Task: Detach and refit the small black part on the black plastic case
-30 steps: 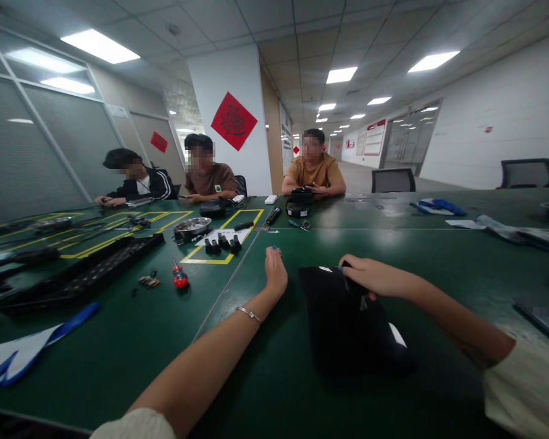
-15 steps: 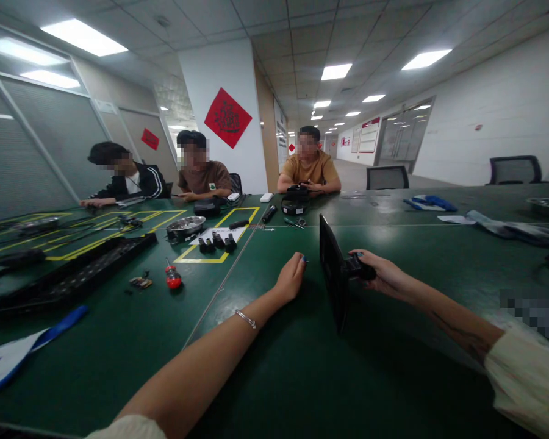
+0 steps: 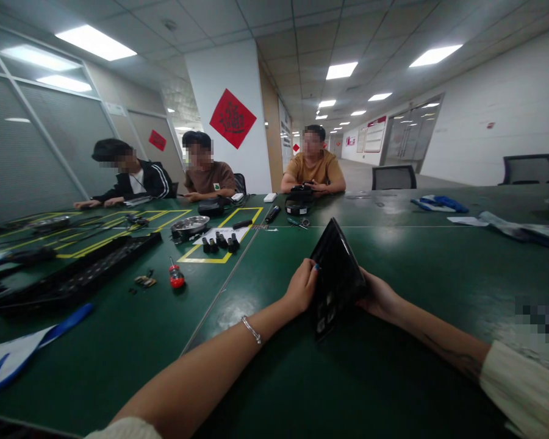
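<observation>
A thin, glossy black flat screen (image 3: 336, 280) is held up over the green table, tilted, with pale reflections low on its face. My left hand (image 3: 302, 285) is closed at its left edge, fingers pinched there, a blue nail showing. On the other side my right hand (image 3: 379, 294) grips the screen from behind; most of its fingers and the black block on the back are hidden by the panel. A red-handled screwdriver (image 3: 176, 279) stands on the table to the left, beside a few small metal-looking parts (image 3: 145, 280).
Several black cylindrical parts (image 3: 221, 242) stand near a metal bowl (image 3: 190, 227). A long black tray (image 3: 82, 268) and a blue-and-white glove (image 3: 32, 347) lie at left. Another glove (image 3: 439, 204) is far right. Across the table sit three people, one straight ahead (image 3: 315, 167).
The screen has turned from nearly edge-on so its face shows more. My left hand has moved right and taken its edge. My right hand is now partly hidden behind it.
</observation>
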{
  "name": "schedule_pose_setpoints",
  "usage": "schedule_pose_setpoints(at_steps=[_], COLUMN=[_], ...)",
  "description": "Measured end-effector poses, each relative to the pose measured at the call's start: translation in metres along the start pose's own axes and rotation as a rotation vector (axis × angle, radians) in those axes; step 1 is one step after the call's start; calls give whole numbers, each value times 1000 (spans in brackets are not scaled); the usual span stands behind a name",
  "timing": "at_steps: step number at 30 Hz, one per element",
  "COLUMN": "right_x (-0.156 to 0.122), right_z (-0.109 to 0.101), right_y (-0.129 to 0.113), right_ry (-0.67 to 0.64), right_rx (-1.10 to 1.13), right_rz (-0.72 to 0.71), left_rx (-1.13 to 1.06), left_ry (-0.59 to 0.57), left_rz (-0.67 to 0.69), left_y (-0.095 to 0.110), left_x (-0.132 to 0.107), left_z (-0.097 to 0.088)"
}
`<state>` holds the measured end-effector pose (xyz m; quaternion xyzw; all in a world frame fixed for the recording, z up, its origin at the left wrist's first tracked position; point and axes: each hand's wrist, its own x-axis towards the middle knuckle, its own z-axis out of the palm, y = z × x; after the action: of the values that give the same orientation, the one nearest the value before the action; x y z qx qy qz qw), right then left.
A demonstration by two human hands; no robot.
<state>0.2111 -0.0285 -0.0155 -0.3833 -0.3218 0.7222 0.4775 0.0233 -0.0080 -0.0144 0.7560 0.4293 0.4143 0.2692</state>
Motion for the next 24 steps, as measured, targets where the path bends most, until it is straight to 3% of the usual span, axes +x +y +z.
schedule_pose_setpoints(at_steps=[8, 18, 24], right_x=[1, -3, -2], right_z=[-5, 1, -2], right_y=[1, -1, 0], right_ry=[-1, 26, -37], right_rx=[-18, -63, -87], right_rz=[-4, -9, -70], left_rx=[321, 443, 456], left_ry=[-29, -79, -85], left_rz=[178, 211, 189], left_y=[-7, -7, -8], left_x=[2, 2, 4], left_z=[-10, -10, -11])
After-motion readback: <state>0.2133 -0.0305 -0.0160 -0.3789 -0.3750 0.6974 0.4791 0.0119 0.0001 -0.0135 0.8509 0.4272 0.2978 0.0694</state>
